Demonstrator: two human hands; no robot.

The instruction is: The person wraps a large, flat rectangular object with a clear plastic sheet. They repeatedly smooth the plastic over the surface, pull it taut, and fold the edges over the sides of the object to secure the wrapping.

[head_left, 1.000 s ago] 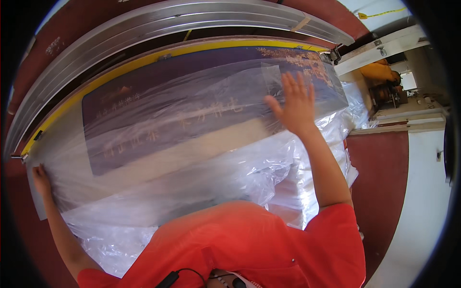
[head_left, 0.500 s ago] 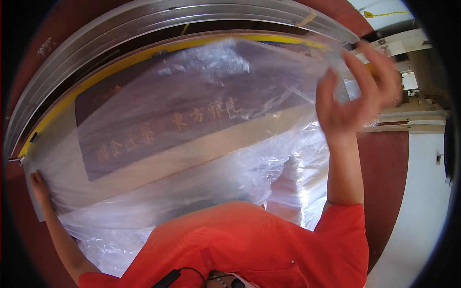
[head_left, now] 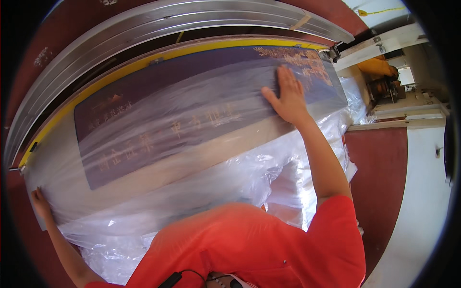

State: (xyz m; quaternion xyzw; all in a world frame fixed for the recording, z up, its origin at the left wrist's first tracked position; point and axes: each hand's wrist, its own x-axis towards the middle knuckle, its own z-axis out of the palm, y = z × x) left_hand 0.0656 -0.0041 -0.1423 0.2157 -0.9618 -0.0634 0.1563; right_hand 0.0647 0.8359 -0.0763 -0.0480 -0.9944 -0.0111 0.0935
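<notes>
Panel (head_left: 173, 77): dark purple, long, slightly slanted; taken as landmark for all places. Clear plastic film (head_left: 163, 192) spreads over most of it and falls in bright creases on the near side. Beige band (head_left: 216, 150) under film, along panel's near edge. Pale grey board (head_left: 48, 151) shows left of panel.

Right hand (head_left: 290, 96): over panel's right part, palm down, grip released, fingers extended, apparently flat on film. Left hand (head_left: 42, 204): left of panel, at board's outer edge, fingers bent; cannot tell whether grip is clenched on film.

Surroundings: yellow strip (head_left: 125, 68) runs along panel's far edge; silver rail (head_left: 192, 20) beyond that, bowed by lens, with tan tape (head_left: 300, 22) at upper right of panel. Right of panel, opening onto cluttered space, orange-yellow object (head_left: 376, 68) inside. Red-brown surface (head_left: 377, 177), then white, farther right.

Writing: on panel, large gold characters in a row along near side; smaller row at far left beneath orange peak-shaped emblem (head_left: 115, 98). Gold branching pattern (head_left: 307, 62) at far right corner.
</notes>
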